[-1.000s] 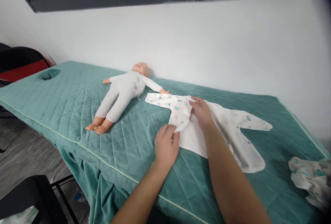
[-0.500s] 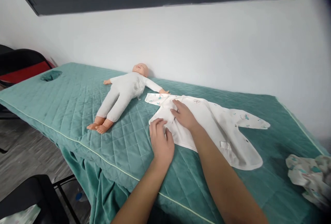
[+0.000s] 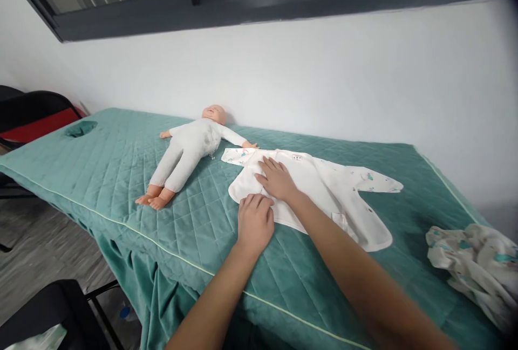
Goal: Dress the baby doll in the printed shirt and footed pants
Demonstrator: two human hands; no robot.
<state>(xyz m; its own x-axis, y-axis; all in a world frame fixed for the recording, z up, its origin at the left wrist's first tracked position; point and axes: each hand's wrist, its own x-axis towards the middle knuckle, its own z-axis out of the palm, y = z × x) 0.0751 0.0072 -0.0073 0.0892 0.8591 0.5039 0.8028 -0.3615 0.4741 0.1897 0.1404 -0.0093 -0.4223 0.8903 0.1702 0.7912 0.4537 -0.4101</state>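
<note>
On green cover (image 3: 194,231), shirt (image 3: 318,180); hands (image 3: 256,223) (image 3: 280,182) apparently touching

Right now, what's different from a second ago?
The flap of the shirt was folded out left, toward the doll, so its white inside shows. The right hand let go and moved left to lie flat on it; the left hand is by the shirt's near edge. The doll and crumpled cloth stayed put.

White shirt (image 3: 311,177) spread open

The right hand (image 3: 278,179) lies on the shirt; the left hand (image 3: 256,221) rests at its near edge. Left of the shirt lies a doll (image 3: 191,142), right of the shirt a crumpled cloth (image 3: 475,258).
</note>
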